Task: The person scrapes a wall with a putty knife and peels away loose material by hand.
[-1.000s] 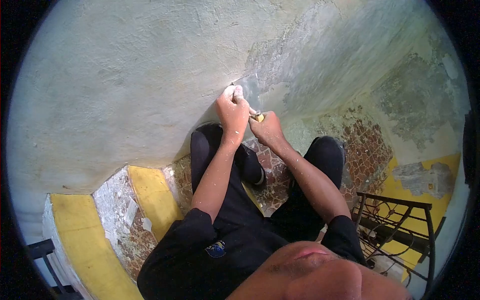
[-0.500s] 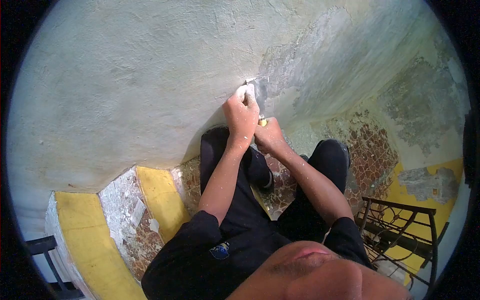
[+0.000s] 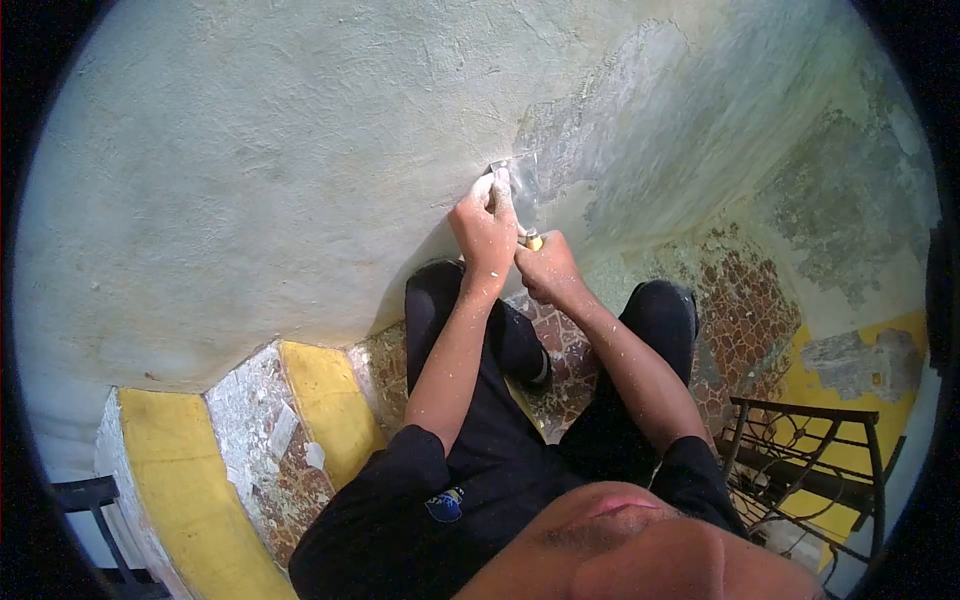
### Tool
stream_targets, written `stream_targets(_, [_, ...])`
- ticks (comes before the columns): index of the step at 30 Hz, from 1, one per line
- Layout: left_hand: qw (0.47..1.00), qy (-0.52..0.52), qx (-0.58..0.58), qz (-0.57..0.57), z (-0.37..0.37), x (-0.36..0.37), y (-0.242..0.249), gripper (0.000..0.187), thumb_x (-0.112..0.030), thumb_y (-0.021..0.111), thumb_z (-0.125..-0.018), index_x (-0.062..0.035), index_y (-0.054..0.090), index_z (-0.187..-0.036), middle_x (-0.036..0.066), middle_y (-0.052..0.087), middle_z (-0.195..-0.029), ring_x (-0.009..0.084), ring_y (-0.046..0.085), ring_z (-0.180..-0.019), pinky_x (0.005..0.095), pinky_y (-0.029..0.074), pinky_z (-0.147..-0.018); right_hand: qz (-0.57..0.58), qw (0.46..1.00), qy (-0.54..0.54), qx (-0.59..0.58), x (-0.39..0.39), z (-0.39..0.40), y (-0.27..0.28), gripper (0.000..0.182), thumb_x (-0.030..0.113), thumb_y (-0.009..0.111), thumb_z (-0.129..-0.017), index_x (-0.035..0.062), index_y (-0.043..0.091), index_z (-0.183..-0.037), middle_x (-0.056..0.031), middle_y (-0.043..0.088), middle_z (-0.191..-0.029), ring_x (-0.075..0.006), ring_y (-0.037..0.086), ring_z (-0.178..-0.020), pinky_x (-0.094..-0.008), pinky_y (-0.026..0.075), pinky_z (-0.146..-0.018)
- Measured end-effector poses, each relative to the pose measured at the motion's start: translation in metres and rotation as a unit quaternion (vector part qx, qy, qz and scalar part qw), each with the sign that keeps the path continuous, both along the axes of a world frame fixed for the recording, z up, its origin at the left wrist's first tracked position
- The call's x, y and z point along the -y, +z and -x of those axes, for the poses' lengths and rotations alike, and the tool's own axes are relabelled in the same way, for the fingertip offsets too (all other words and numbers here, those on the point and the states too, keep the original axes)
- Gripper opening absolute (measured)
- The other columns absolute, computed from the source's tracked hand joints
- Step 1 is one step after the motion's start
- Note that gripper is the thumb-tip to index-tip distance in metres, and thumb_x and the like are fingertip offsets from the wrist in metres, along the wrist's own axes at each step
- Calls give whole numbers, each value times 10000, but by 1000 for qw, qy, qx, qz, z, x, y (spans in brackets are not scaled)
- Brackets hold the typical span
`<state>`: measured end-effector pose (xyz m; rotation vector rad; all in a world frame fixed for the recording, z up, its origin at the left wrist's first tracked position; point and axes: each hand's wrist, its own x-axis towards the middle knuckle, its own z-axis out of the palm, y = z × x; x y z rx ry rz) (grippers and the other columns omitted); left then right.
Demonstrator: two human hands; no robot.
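A scraper with a broad metal blade and a yellow handle lies against the worn wall. My right hand is closed round its handle, just below the blade. My left hand pinches the upper left of the blade between thumb and fingers, close to the scraping edge. White dust covers those fingertips, and pale flecks dot both forearms. Around the blade, the paint gives way to a bare grey patch. The contact between edge and wall is only partly visible.
Yellow-edged steps with loose paint flakes descend on the left. Debris-strewn patterned tiles lie beneath and right of my bent legs. A dark metal railing stands at lower right, and a dark rail at lower left.
My right hand and the yellow handle have shifted slightly right. The blade's angle has changed a little, and the white debris along its top edge shows less. My left hand keeps its pinch.
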<state>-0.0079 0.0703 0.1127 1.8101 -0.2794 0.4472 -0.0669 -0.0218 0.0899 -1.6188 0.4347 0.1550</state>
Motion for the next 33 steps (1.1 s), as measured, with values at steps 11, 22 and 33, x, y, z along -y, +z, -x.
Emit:
stream_targets(11, [995, -14, 59, 80, 1, 26, 85, 381, -262, 594, -1055, 60, 665, -864, 9, 572, -590, 95, 587, -458, 278, 403, -424, 61, 986, -48, 145, 21, -26, 45, 270, 196, 655, -912, 2, 590, -737, -19, 529, -544, -114, 480, -417, -319, 338, -378])
stream_targets(22, [992, -103, -38, 67, 2, 4, 20, 299, -229, 603, -1042, 57, 683, -1004, 45, 659, -664, 97, 619, -511, 282, 460, -455, 175, 983, 41, 25, 37, 8, 27, 278, 241, 628, -910, -29, 690, -887, -190, 662, -658, -318, 701, -621, -447, 531, -617])
stream_targets(33, [932, -171, -164, -273, -6, 19, -57, 277, -242, 616, -1003, 4, 701, -1096, 187, 752, -1009, 319, 732, -846, 423, 581, -734, 245, 945, -75, 201, 72, 39, 38, 871, 36, 574, -963, 256, 100, -1660, -265, 700, -954, -362, 697, -809, -399, 534, -772])
